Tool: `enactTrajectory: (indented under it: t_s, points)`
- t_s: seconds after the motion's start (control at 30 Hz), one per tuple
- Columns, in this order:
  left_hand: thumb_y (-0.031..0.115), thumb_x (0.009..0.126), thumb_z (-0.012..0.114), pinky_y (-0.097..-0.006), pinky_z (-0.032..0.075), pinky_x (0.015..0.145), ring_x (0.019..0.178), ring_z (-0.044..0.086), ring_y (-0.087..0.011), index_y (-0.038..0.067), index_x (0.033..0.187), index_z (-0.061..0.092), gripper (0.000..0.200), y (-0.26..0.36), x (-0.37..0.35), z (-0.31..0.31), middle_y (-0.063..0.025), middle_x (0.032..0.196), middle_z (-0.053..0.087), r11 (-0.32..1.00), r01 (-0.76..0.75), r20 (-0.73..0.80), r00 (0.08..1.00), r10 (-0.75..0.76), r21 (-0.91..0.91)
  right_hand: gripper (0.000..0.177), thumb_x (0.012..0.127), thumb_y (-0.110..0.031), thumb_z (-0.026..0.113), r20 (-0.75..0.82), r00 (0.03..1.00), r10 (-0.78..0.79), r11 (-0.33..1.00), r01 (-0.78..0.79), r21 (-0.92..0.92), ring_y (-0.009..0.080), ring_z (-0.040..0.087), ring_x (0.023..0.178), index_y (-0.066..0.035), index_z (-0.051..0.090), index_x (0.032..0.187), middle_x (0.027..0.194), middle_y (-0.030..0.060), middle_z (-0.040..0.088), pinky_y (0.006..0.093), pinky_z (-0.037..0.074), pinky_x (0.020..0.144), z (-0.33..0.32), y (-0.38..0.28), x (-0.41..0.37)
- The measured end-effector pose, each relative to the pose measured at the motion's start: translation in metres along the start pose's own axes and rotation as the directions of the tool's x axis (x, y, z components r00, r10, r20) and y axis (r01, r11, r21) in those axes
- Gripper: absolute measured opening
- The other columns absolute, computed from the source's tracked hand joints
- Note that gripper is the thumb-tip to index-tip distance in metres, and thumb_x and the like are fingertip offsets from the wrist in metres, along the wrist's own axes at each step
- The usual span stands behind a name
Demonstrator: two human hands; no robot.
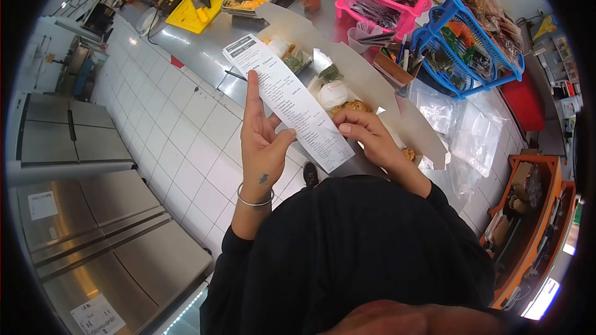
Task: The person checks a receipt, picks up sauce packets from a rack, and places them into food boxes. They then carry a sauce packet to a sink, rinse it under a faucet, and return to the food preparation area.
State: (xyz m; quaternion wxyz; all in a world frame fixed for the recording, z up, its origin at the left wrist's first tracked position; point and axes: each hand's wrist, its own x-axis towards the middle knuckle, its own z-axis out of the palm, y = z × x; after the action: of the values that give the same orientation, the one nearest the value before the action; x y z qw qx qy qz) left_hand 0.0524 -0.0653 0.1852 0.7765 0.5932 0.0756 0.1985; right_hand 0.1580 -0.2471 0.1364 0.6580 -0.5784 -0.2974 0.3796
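Clearly, left hand (262, 133) and right hand (372, 136) pinch the receipt (292, 102) at opposite edges, floor (202, 139) showing leftward.

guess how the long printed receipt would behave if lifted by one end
The receipt is probably floppy: a long, narrow paper strip, its free end likely to droop. It looks light for its size, being so thin, and might crease easily.
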Motion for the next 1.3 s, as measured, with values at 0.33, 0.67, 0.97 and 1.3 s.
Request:
enactTrajectory:
  t_s: [0.33, 0.67, 0.97, 1.3]
  points:
    - [-0.017, 0.069, 0.049, -0.032, 0.048, 0.094, 0.127, 0.044, -0.0265, 0.007, 0.152, 0.003, 0.097, -0.005, 0.008, 0.022, -0.0152, 0.156, 0.013, 0.998, 0.057, 0.063, 0.996, -0.058, 0.01, 0.012, 0.091, -0.012, 0.057, -0.1, 0.994, 0.033, 0.998, -0.028, 0.051, 0.0031, 0.048, 0.076, 0.0, 0.057, 0.092, 0.08, -0.0031, 0.054, 0.0213, 0.038, 0.068, -0.004, -0.006, -0.024]
    - [-0.016, 0.071, 0.048, -0.0298, 0.047, 0.094, 0.127, 0.044, -0.0248, 0.005, 0.152, 0.001, 0.096, -0.01, 0.015, 0.043, -0.0186, 0.147, 0.032, 0.997, 0.076, 0.131, 0.988, -0.078, 0.015, 0.01, 0.09, -0.011, 0.058, -0.197, 0.98, 0.027, 0.999, -0.02, 0.041, 0.0029, 0.048, 0.073, -0.002, 0.055, 0.088, 0.078, -0.0035, 0.054, 0.0215, 0.038, 0.065, -0.016, 0.0, -0.041]
    - [-0.015, 0.07, 0.05, -0.0326, 0.045, 0.098, 0.128, 0.043, -0.0255, 0.005, 0.152, 0.001, 0.097, -0.016, 0.019, 0.049, -0.0196, 0.148, 0.031, 0.997, 0.08, 0.142, 0.987, -0.081, 0.014, 0.009, 0.089, -0.011, 0.058, -0.234, 0.971, 0.045, 0.998, -0.035, 0.045, 0.0032, 0.048, 0.073, -0.002, 0.056, 0.087, 0.077, -0.0029, 0.055, 0.0221, 0.039, 0.065, -0.02, -0.003, -0.047]
    - [-0.015, 0.07, 0.051, -0.034, 0.044, 0.099, 0.126, 0.045, -0.0256, 0.005, 0.152, 0.002, 0.098, -0.016, 0.021, 0.052, -0.0199, 0.145, 0.035, 0.997, 0.07, 0.152, 0.986, -0.071, 0.013, 0.011, 0.091, -0.011, 0.058, -0.233, 0.972, 0.001, 1.0, -0.004, -0.011, 0.002, 0.05, 0.073, -0.001, 0.058, 0.09, 0.08, -0.0028, 0.057, 0.0199, 0.039, 0.065, -0.024, 0.001, -0.048]
